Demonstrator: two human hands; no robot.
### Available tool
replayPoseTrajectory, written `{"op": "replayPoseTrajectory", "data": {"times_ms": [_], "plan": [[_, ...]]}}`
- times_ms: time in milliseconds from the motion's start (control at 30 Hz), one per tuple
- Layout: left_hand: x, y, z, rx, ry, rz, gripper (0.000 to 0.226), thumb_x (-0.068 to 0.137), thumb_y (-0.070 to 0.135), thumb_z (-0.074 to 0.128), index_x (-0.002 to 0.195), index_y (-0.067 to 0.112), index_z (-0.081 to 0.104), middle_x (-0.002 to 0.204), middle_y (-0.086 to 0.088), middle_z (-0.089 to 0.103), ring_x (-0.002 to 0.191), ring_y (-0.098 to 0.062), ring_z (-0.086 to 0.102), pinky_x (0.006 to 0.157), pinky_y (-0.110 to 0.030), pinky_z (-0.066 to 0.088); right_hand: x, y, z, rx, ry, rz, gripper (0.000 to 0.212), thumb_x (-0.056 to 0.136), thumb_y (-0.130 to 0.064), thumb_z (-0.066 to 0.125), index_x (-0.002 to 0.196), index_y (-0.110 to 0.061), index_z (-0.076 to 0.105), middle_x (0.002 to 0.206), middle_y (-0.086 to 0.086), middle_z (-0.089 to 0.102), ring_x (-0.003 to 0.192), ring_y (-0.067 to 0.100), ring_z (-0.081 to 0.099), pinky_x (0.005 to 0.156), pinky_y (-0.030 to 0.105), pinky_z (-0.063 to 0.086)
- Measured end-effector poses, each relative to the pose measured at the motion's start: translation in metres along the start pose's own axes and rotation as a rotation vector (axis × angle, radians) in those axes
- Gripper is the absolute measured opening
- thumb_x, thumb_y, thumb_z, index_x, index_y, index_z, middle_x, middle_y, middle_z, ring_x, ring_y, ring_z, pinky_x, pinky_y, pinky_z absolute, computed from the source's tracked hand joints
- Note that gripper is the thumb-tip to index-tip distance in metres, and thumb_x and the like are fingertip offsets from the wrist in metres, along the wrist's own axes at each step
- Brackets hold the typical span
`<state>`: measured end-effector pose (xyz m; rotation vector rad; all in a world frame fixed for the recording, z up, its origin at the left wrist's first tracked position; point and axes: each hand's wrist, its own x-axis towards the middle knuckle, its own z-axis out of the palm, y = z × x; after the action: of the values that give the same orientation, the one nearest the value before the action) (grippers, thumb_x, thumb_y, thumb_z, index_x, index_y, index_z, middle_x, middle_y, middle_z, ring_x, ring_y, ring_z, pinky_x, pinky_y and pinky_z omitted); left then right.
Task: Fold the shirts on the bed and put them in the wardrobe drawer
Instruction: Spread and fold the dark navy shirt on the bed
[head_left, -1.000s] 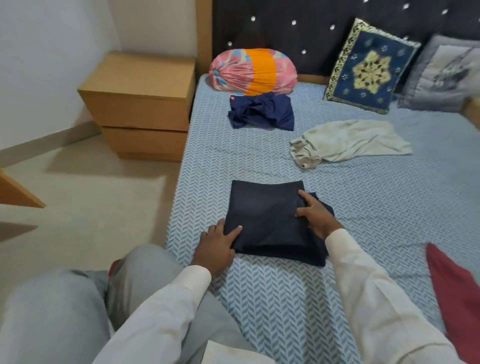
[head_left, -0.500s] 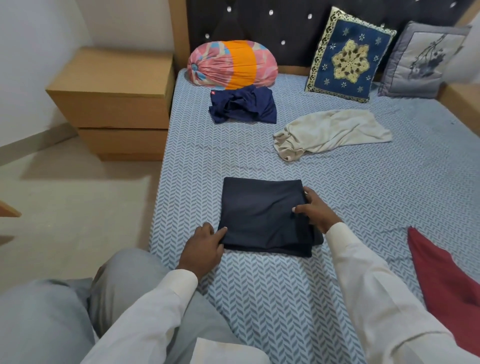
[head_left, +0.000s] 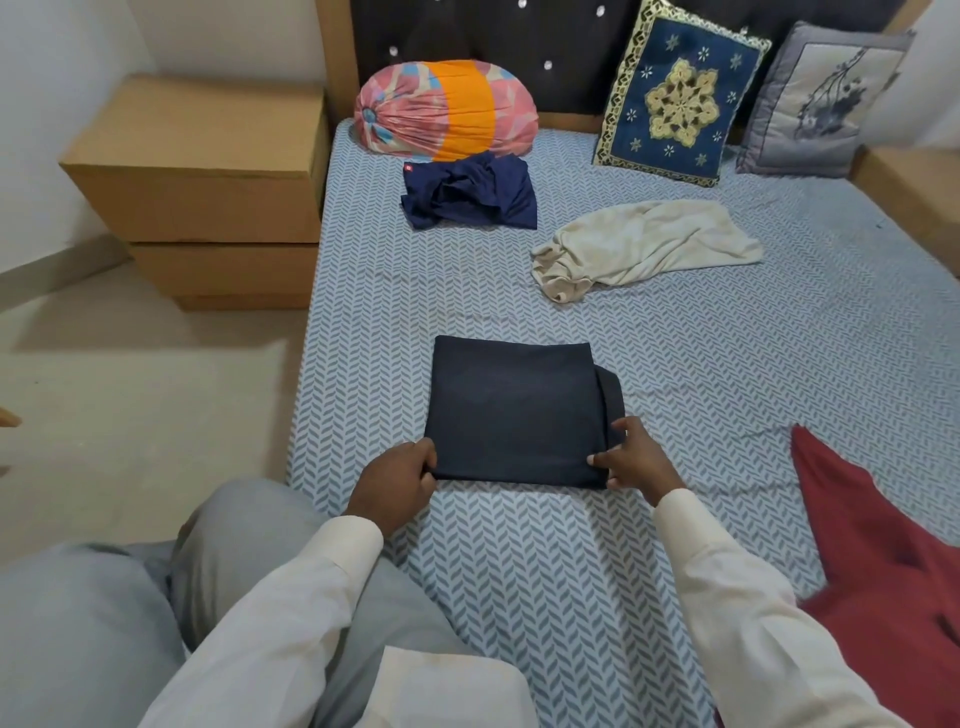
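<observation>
Single view, head-mounted, wide-angle. It looks forward and down from the near-left edge of the bed (head_left: 519, 582), facing the headboard (head_left: 571, 47) along the top of the frame. Closest to the lens are the wearer's white sleeves (head_left: 291, 597) and grey-clad knee (head_left: 244, 535) at the bottom. The left hand (head_left: 397, 478) and right hand (head_left: 636, 462), holding the folded navy shirt (head_left: 509, 410), sit near, mid-frame. The bedside cabinet (head_left: 208, 171) lies toward the left margin.
</observation>
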<state>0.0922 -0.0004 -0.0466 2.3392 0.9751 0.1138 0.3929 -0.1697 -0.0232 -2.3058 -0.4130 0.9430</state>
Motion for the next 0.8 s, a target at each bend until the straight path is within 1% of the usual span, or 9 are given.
{"op": "replayPoseTrajectory", "data": {"times_ms": [167, 233, 300, 367, 433, 500, 567, 667, 800], "plan": [[0.002, 0.003, 0.001, -0.269, 0.046, -0.176, 0.016, 0.08, 0.027, 0.064, 0.095, 0.024, 0.057, 0.089, 0.003, 0.061, 0.08, -0.014, 0.059, 0.077, -0.033, 0.051, -0.001, 0.002, 0.005, -0.191, 0.12, -0.075, 0.051, 0.075, -0.021, 0.077, 0.109, -0.026, 0.04, 0.093, 0.008, 0.065, 0.084, 0.028, 0.066, 0.076, 0.047, 0.059], [0.008, 0.009, -0.002, -0.425, 0.032, -0.324, 0.03, 0.085, 0.036, 0.066, 0.106, 0.022, 0.051, 0.093, 0.002, 0.063, 0.085, -0.017, 0.062, 0.079, -0.035, 0.053, -0.004, 0.001, 0.007, -0.318, 0.144, -0.087, 0.049, 0.076, -0.027, 0.076, 0.108, -0.025, 0.038, 0.096, 0.005, 0.065, 0.087, 0.027, 0.064, 0.082, 0.042, 0.053], [0.016, 0.013, -0.003, -0.49, 0.015, -0.444, 0.039, 0.084, 0.039, 0.07, 0.109, 0.018, 0.049, 0.096, -0.001, 0.061, 0.089, -0.021, 0.062, 0.08, -0.035, 0.053, -0.007, -0.002, 0.008, -0.379, 0.164, -0.088, 0.048, 0.079, -0.029, 0.075, 0.108, -0.023, 0.038, 0.097, 0.004, 0.061, 0.088, 0.026, 0.059, 0.078, 0.036, 0.047], [0.021, 0.016, -0.001, -0.455, -0.008, -0.494, 0.033, 0.083, 0.036, 0.072, 0.101, 0.014, 0.054, 0.092, -0.002, 0.061, 0.087, -0.023, 0.062, 0.077, -0.034, 0.053, -0.011, -0.006, 0.008, -0.426, 0.189, -0.073, 0.045, 0.08, -0.029, 0.073, 0.106, -0.021, 0.038, 0.096, 0.003, 0.057, 0.086, 0.026, 0.055, 0.075, 0.035, 0.042], [0.022, 0.02, -0.001, -0.412, -0.038, -0.482, 0.023, 0.083, 0.032, 0.071, 0.081, 0.014, 0.057, 0.078, 0.0, 0.061, 0.077, -0.022, 0.062, 0.07, -0.031, 0.05, -0.016, -0.01, 0.011, -0.441, 0.242, -0.113, 0.04, 0.081, -0.029, 0.071, 0.104, -0.019, 0.039, 0.097, 0.004, 0.054, 0.088, 0.027, 0.054, 0.074, 0.035, 0.041], [0.022, 0.022, -0.001, -0.425, -0.037, -0.487, 0.034, 0.084, 0.03, 0.071, 0.062, 0.016, 0.048, 0.064, -0.001, 0.056, 0.067, -0.022, 0.057, 0.066, -0.03, 0.046, -0.018, -0.012, 0.021, -0.44, 0.35, -0.289, 0.036, 0.081, -0.028, 0.071, 0.105, -0.016, 0.047, 0.101, 0.007, 0.053, 0.094, 0.03, 0.054, 0.075, 0.037, 0.043], [0.022, 0.018, -0.002, -0.463, -0.019, -0.505, 0.041, 0.083, 0.028, 0.072, 0.059, 0.017, 0.04, 0.062, -0.003, 0.053, 0.064, -0.023, 0.055, 0.065, -0.032, 0.046, -0.019, -0.016, 0.041, -0.504, 0.371, -0.559, 0.033, 0.083, -0.027, 0.067, 0.111, -0.015, 0.056, 0.106, 0.009, 0.056, 0.097, 0.031, 0.054, 0.08, 0.039, 0.045], [0.018, 0.014, -0.004, -0.546, -0.045, -0.531, 0.037, 0.077, 0.031, 0.076, 0.063, 0.017, 0.045, 0.069, -0.012, 0.065, 0.066, -0.032, 0.065, 0.072, -0.042, 0.058, -0.023, -0.035, 0.083, -0.66, 0.215, -0.875, 0.036, 0.086, -0.029, 0.056, 0.121, -0.021, 0.061, 0.113, 0.004, 0.061, 0.098, 0.03, 0.055, 0.082, 0.04, 0.047], [0.01, 0.017, -0.004, -0.662, -0.032, -0.57, 0.033, 0.084, 0.02, 0.074, 0.063, 0.011, 0.05, 0.062, -0.014, 0.067, 0.052, -0.024, 0.065, 0.061, -0.04, 0.059, -0.022, -0.076, 0.132, -0.761, 0.104, -1.028, 0.045, 0.091, -0.032, 0.041, 0.132, -0.023, 0.058, 0.125, 0.002, 0.06, 0.106, 0.03, 0.056, 0.082, 0.042, 0.047]]}}
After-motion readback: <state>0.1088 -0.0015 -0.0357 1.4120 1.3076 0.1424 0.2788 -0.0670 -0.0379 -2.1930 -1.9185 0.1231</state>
